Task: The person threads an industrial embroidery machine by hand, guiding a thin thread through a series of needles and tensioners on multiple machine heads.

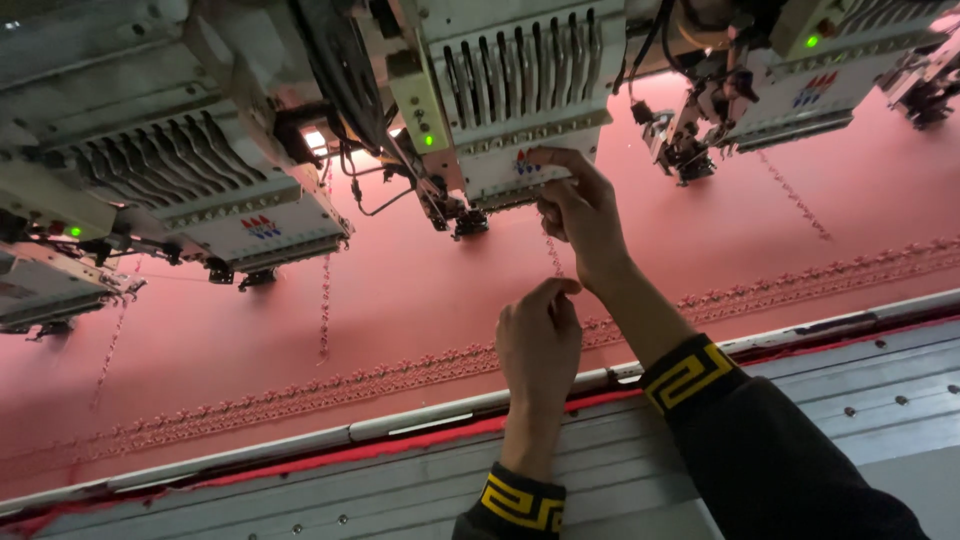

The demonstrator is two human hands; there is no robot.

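Black sleeves nearest; both hands pinching thread beneath embroidery head, red fabric behind.

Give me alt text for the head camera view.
Two hands reach over pink fabric under an embroidery head: the right hand touches the head's lower edge, the left hand pinches just below. Embroidered borders cross the fabric.

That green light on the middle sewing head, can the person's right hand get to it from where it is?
Probably yes: the right hand already touches that head's front, and the green light looks unobstructed to its left.
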